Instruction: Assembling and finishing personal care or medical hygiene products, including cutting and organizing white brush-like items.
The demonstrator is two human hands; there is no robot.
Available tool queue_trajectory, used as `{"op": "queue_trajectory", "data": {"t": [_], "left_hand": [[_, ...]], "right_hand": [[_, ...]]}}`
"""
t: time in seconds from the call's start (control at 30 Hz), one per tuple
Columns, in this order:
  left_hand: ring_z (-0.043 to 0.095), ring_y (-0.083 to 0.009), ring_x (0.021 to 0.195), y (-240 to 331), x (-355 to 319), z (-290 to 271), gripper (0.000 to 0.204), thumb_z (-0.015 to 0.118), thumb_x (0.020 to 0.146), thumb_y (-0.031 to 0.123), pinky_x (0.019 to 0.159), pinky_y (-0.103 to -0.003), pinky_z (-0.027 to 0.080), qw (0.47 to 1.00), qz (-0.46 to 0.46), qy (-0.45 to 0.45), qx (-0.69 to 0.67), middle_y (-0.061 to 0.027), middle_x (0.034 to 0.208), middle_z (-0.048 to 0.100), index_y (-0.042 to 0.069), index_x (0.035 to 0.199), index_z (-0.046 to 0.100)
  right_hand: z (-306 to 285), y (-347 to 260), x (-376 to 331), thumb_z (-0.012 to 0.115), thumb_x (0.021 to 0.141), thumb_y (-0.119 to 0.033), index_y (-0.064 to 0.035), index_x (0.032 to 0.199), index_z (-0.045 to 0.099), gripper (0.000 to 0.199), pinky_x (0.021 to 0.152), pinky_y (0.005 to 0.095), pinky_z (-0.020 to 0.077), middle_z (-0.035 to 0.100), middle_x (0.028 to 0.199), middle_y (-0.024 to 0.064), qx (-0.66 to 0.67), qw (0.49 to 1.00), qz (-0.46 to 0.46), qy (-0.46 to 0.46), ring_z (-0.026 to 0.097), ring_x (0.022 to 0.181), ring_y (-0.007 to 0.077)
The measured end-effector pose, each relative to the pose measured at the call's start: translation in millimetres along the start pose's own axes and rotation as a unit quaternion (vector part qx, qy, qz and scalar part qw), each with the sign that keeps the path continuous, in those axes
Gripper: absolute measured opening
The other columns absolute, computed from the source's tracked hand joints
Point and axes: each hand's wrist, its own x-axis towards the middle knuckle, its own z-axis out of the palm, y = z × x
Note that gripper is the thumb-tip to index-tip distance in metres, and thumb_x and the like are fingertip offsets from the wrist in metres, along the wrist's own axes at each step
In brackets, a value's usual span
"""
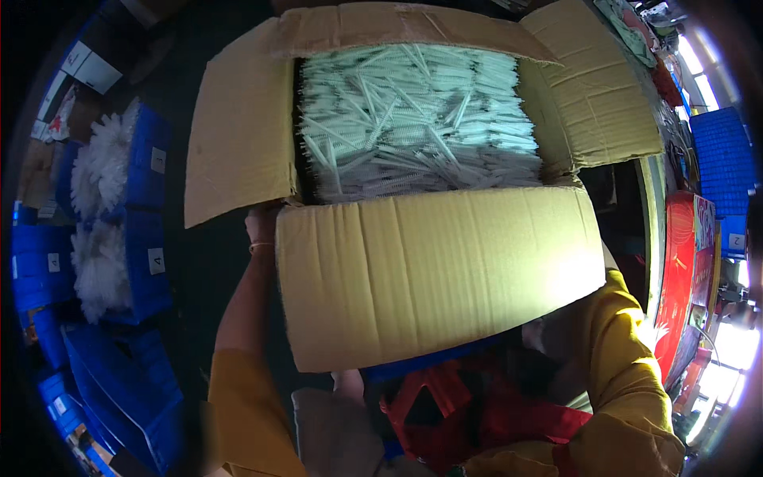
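We see a big cardboard box w/ all flaps open, centre frame, packed w/ thin pale-green plastic sticks lying mostly flat, a few crosswise on top. The near flap hangs toward us & covers most of what's below it.

Left hand is up at the box's near-left corner, touching the cardboard where left flap meets near flap; fingers are behind the flap, so we can't tell how wide or closed the grip is. Thin band on the wrist, yellow sleeve lower down.

Right hand: hidden behind the near flap's right end. Only the right arm in yellow sleeve shows, running up to the box's lower-right edge; hand shape can't be told.

Around: blue bins at left, two holding white fluffy stuff, more stacked blue bins lower left. Below the box a blue edge & a red strap-like thing, partly blocked by the flap. Far right: red panel & a blue crate, well apart from the box.
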Motion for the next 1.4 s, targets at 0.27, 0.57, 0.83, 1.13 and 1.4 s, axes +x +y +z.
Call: {"op": "queue_trajectory", "data": {"t": [0.27, 0.57, 0.83, 1.13, 1.4], "left_hand": [[0.057, -0.028, 0.076, -4, -40, 57, 0.032, 0.058, 0.068, 0.027, 0.065, -0.033, 0.045, 0.998, -0.001, -0.016, -0.057, -0.0151, 0.082, 0.059, 0.009, 0.094, 0.059], [0.057, -0.0278, 0.075, -13, -63, 60, 0.032, 0.057, 0.068, 0.026, 0.065, -0.033, 0.045, 0.995, -0.026, -0.036, -0.088, -0.015, 0.082, 0.059, 0.009, 0.094, 0.058], [0.057, -0.0276, 0.074, -45, -90, 30, 0.031, 0.057, 0.068, 0.025, 0.064, -0.033, 0.045, 0.993, -0.063, -0.021, -0.101, -0.0149, 0.082, 0.059, 0.008, 0.094, 0.058], [0.057, -0.0274, 0.074, -78, -138, 9, 0.031, 0.057, 0.068, 0.024, 0.064, -0.033, 0.045, 0.984, -0.108, -0.003, -0.145, -0.0148, 0.082, 0.059, 0.007, 0.094, 0.058], [0.057, -0.0272, 0.073, -120, -193, 17, 0.031, 0.056, 0.068, 0.023, 0.064, -0.032, 0.045, 0.966, -0.173, -0.035, -0.187, -0.0147, 0.082, 0.059, 0.007, 0.095, 0.057]], "right_hand": [[-60, 55, -33, 0.052, 0.072, -0.018, -0.0038, 0.085, 0.052, 0.019, 0.031, 0.0234, 0.0225, 0.051, 0.058, 0.0057, -0.113, 0.989, -0.085, -0.053, 0.034, 0.035, 0.0078], [-5, 11, -109, 0.042, 0.068, -0.004, -0.0067, 0.095, 0.056, 0.03, 0.031, 0.0223, 0.0203, 0.038, 0.045, -0.0036, -0.056, 0.987, -0.074, -0.134, 0.031, 0.033, 0.0056], [67, -29, -173, 0.055, 0.065, -0.022, -0.01, 0.1, 0.056, 0.037, 0.076, 0.03, 0.0406, 0.058, 0.091, 0.0159, -0.284, 0.943, -0.116, -0.13, 0.055, 0.088, 0.0263], [136, -48, -194, 0.06, 0.064, -0.027, -0.0073, 0.093, 0.058, 0.035, 0.065, 0.0306, 0.0416, 0.059, 0.075, 0.0139, -0.308, 0.902, -0.235, -0.189, 0.056, 0.071, 0.0218], [165, -48, -233, 0.055, 0.06, -0.027, -0.0026, 0.086, 0.057, 0.036, 0.071, 0.0395, 0.0439, 0.057, 0.081, 0.0202, -0.396, 0.862, -0.222, -0.227, 0.055, 0.078, 0.0339]]}}
